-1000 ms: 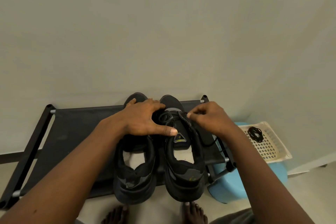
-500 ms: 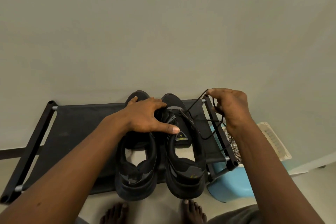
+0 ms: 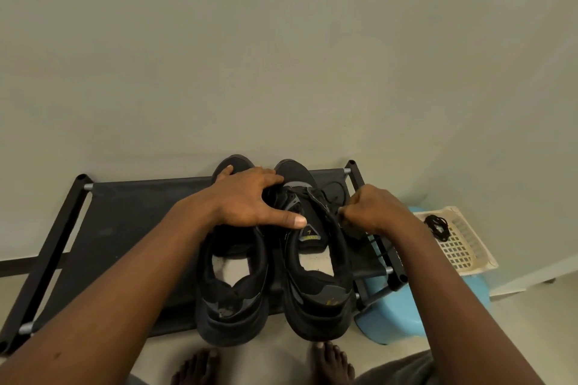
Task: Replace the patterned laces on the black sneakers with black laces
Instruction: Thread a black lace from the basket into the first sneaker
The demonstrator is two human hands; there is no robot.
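Observation:
Two black sneakers stand side by side on a black rack [image 3: 125, 219], toes towards the wall. My left hand [image 3: 247, 200] lies across the front of the left sneaker [image 3: 231, 284], thumb stretched onto the tongue of the right sneaker [image 3: 319, 287]. My right hand [image 3: 375, 211] is at the right sneaker's right eyelet row, fingers curled and pinching a black lace [image 3: 336, 194] that loops onto the rack beyond. The fingertips themselves are partly hidden. Another bundled black lace [image 3: 438, 226] lies in a cream basket.
The cream plastic basket [image 3: 469, 247] sits on a light blue stool [image 3: 406, 319] just right of the rack. A plain wall rises directly behind the rack. My bare feet [image 3: 331, 362] stand on the floor below the sneakers.
My right hand, which had pulled the black lace up and out to the right, has come back down to the right sneaker's eyelets. The left hand has stayed put.

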